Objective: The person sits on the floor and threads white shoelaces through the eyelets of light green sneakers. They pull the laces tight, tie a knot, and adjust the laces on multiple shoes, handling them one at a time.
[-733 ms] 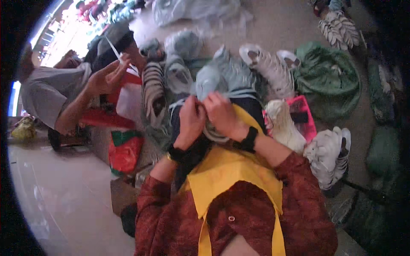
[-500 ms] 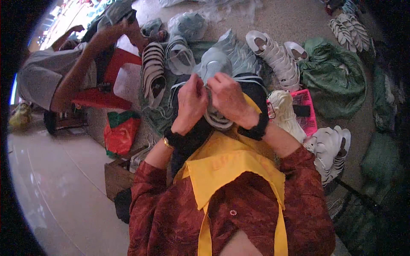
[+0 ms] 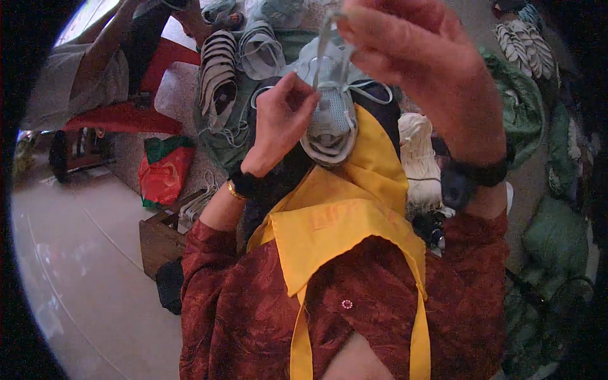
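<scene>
A pale grey-blue mesh shoe upper (image 3: 330, 123) rests between my knees, its heel opening toward me. My right hand (image 3: 437, 69) is raised above and to the right of it, large and close to the camera, with thumb and fingers pinching a light shoelace (image 3: 324, 41). From that pinch the lace runs down in a narrow band to the upper. My left hand (image 3: 278, 123) stays low at the upper's left side. Its fingers are closed around the lower part of the lace, though the fingertips are partly hidden. A loose lace loop lies to the upper's right.
Stacked shoe uppers (image 3: 216, 79) stand ahead on the left, beside a pale upper (image 3: 259, 56). A bundle of cream laces (image 3: 419, 155) lies right of my knee, a green sack (image 3: 519, 104) beyond. At left are a wooden box (image 3: 158, 244), a red bag (image 3: 164, 174) and another person (image 3: 101, 73).
My right hand has lifted up and to the right from the upper, drawing the lace upward. My left hand remains by the upper, and the view has shifted slightly.
</scene>
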A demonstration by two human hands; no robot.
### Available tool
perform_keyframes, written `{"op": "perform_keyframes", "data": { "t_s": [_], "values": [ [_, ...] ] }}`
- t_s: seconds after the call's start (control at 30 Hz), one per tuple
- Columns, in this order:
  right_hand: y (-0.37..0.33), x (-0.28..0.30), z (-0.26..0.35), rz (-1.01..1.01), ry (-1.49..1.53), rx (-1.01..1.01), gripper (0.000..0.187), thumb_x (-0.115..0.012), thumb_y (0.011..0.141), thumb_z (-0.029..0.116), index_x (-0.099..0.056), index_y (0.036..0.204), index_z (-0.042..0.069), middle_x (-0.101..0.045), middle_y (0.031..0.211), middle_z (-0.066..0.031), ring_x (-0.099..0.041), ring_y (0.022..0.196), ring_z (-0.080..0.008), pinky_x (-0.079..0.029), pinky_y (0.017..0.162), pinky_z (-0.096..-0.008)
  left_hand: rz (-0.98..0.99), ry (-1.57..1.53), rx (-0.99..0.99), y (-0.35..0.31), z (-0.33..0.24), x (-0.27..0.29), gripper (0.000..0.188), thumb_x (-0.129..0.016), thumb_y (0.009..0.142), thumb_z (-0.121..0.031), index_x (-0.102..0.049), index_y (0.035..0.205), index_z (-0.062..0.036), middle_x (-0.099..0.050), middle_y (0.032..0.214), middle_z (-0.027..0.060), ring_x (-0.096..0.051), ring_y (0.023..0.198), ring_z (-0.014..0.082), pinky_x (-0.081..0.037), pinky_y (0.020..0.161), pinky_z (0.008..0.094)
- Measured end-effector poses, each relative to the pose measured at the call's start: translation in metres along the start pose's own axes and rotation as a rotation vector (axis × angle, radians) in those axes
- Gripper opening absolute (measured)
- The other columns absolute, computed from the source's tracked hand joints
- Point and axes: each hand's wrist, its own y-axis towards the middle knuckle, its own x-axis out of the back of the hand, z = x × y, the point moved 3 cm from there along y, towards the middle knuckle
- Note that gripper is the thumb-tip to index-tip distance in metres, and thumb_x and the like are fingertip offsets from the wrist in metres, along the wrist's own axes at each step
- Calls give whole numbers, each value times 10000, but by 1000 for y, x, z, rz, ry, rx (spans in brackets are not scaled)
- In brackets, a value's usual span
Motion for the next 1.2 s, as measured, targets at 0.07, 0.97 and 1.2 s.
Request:
{"op": "perform_keyframes", "data": {
  "t_s": [0.07,0.97,1.2],
  "values": [
    [1,2,-5,106,51,6,186,-643,994,258,-682,1060,88,-630,793,-13,-577,714,-98,-474,639,-277,7,-160,-34,1,-9,-3,143,-717,878,-52,-589,920,-3,-716,923,107,-682,809,117,-538,730,276],
    [-281,257,-166,-787,253,-183,163,-584,1000,228,-582,1023,67,-580,838,-14,-468,640,-64,-386,509,-221,-400,-837,722,-122,128,224,110,-529,1007,-87,-576,919,-41,-568,894,34,-525,843,96,-462,789,243],
    [-182,171,-182,-816,-501,-465,205,-705,937,194,-713,1083,51,-706,913,-2,-585,669,-47,-484,593,-209,-54,369,508,-81,87,156,182,-651,963,-183,-618,939,-6,-633,817,28,-559,729,95,-470,676,260]
  ]
}}
